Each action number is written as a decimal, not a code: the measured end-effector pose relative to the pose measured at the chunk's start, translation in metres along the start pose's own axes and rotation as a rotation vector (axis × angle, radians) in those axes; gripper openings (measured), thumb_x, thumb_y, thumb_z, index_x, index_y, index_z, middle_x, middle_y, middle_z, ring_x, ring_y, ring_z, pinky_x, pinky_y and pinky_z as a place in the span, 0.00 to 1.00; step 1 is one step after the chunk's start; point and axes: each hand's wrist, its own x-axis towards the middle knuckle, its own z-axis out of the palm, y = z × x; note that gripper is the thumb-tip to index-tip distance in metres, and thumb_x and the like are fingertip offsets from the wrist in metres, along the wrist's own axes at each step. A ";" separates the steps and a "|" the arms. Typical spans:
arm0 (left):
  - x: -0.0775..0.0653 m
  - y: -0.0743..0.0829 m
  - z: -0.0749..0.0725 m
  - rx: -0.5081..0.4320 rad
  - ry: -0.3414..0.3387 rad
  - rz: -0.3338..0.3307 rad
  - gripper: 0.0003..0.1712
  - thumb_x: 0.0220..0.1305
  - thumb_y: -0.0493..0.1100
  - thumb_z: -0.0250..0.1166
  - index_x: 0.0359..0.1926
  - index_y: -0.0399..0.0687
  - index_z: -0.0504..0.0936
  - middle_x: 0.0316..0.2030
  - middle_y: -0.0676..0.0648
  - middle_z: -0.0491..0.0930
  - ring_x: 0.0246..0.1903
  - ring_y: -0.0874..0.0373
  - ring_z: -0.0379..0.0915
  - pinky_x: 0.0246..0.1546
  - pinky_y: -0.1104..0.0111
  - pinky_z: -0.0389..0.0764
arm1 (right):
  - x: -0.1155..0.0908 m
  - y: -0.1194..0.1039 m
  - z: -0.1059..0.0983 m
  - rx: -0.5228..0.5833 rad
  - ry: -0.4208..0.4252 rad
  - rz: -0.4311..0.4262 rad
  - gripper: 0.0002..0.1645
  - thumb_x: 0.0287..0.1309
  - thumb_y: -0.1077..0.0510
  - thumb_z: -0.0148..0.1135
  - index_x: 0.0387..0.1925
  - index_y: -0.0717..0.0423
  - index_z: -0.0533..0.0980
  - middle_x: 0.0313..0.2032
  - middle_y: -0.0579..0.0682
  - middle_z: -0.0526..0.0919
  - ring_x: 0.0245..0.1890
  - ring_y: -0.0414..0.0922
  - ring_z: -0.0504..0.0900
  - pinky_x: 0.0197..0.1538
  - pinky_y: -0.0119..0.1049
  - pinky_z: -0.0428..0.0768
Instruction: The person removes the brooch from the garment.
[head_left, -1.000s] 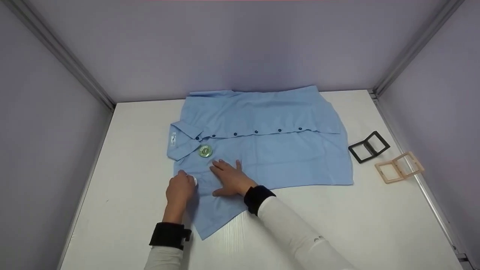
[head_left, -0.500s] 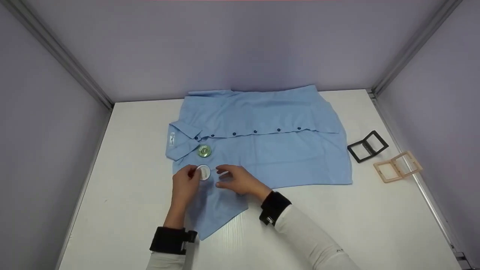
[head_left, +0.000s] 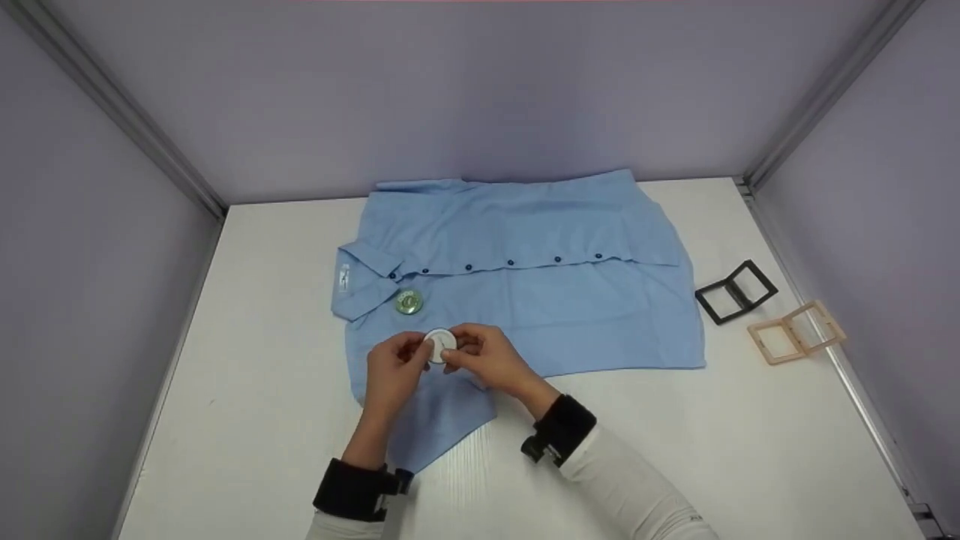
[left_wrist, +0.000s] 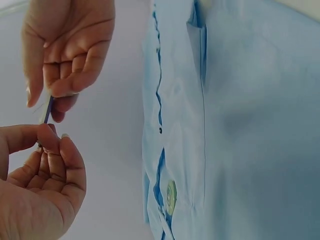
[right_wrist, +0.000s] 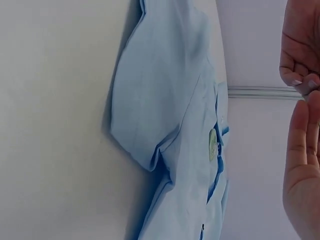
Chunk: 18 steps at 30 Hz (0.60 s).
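My left hand (head_left: pixel 391 371) and right hand (head_left: pixel 495 361) meet over the near part of a light blue shirt (head_left: pixel 585 315). Between them they pinch a round pin badge (head_left: pixel 440 345) by its opposite edges, its white back turned up. Seen edge-on in the left wrist view, the badge (left_wrist: pixel 47 110) has a thin pin standing off it. A second badge, green (head_left: pixel 409 302), sits on the shirt just below the collar (head_left: pixel 360 289). The shirt lies front up, dark buttons along its placket, collar to the left. In the right wrist view fingers hide the held badge.
To the right of the shirt lie a black hinged double frame (head_left: pixel 736 292) and a light wooden one (head_left: pixel 797 334), both unfolded. Grey panels (head_left: pixel 480 90) wall in the white table (head_left: pixel 255 375) at the back and sides.
My left hand lifted the white-backed badge from the shirt and brought it rightward. The right hand rose off the cloth, where it lay spread, and took the badge's other edge.
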 end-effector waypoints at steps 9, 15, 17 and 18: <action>-0.005 0.006 0.003 -0.039 0.002 0.084 0.07 0.64 0.37 0.66 0.39 0.35 0.86 0.26 0.46 0.82 0.21 0.55 0.77 0.22 0.71 0.76 | -0.012 -0.027 0.006 0.032 0.037 -0.038 0.13 0.64 0.71 0.58 0.47 0.78 0.75 0.37 0.65 0.83 0.28 0.45 0.84 0.42 0.60 0.79; -0.007 0.012 0.006 0.005 0.016 0.083 0.07 0.63 0.36 0.66 0.38 0.36 0.86 0.26 0.49 0.82 0.22 0.58 0.76 0.23 0.69 0.79 | -0.015 -0.031 0.007 0.019 0.074 -0.059 0.11 0.63 0.71 0.59 0.45 0.77 0.76 0.36 0.65 0.83 0.25 0.43 0.83 0.39 0.60 0.79; -0.008 0.012 0.007 0.021 0.019 0.084 0.07 0.63 0.37 0.66 0.38 0.37 0.86 0.26 0.49 0.82 0.22 0.58 0.76 0.24 0.69 0.79 | -0.015 -0.031 0.008 0.005 0.086 -0.059 0.11 0.63 0.71 0.60 0.44 0.77 0.76 0.35 0.65 0.84 0.24 0.43 0.82 0.37 0.52 0.82; -0.008 0.012 0.008 0.029 0.020 0.085 0.07 0.63 0.37 0.66 0.38 0.37 0.86 0.27 0.49 0.82 0.22 0.58 0.76 0.24 0.69 0.79 | -0.015 -0.031 0.008 0.001 0.092 -0.058 0.11 0.63 0.71 0.60 0.44 0.77 0.76 0.34 0.65 0.83 0.24 0.43 0.82 0.36 0.48 0.83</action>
